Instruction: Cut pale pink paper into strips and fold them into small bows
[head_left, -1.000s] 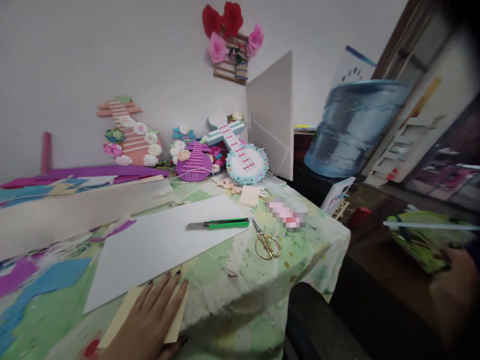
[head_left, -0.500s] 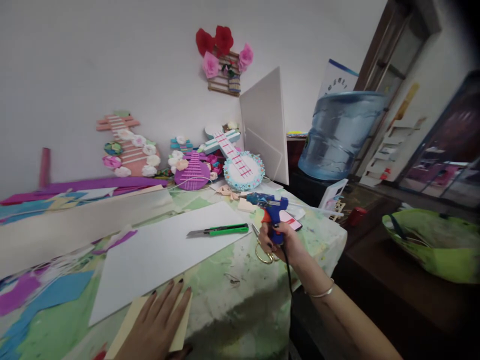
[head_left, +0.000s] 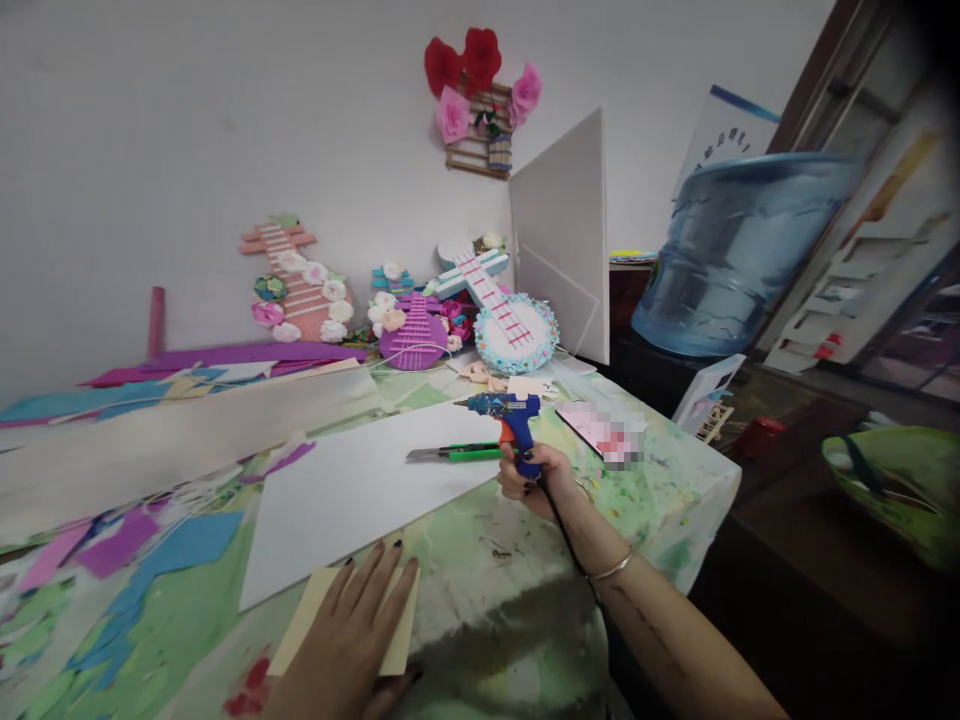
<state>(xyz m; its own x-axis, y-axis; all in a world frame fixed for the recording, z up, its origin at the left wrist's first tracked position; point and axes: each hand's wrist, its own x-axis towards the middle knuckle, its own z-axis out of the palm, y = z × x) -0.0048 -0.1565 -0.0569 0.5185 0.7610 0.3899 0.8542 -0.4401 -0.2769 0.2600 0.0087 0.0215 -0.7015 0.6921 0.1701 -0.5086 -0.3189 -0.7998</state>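
Observation:
My left hand [head_left: 349,625] lies flat with fingers stretched over a pale yellow sheet of paper [head_left: 302,615] near the table's front. In my right hand [head_left: 534,475] is a blue glue gun [head_left: 519,412], gripped by its handle above the table, its nozzle pointing left and its black cord trailing down along my forearm. Behind the gun, a green utility knife [head_left: 469,452] with its blade out rests on a large white board [head_left: 322,510]. Gold scissors handles [head_left: 585,489] show partly behind my right wrist. A phone [head_left: 585,428], its screen blurred, lies right of the gun.
Decorated instrument-shaped crafts [head_left: 514,335] lean along the wall. A large grey panel [head_left: 562,240] stands at the back. Coloured paper scraps [head_left: 176,550] cover the left side. Beyond the table's right edge are a water jug [head_left: 739,260] and a green basket [head_left: 892,480].
The camera has turned, shifting the scene rightward. My right hand has carried the glue gun left across the table, uncovering the phone. My left hand stays flat on the yellow paper.

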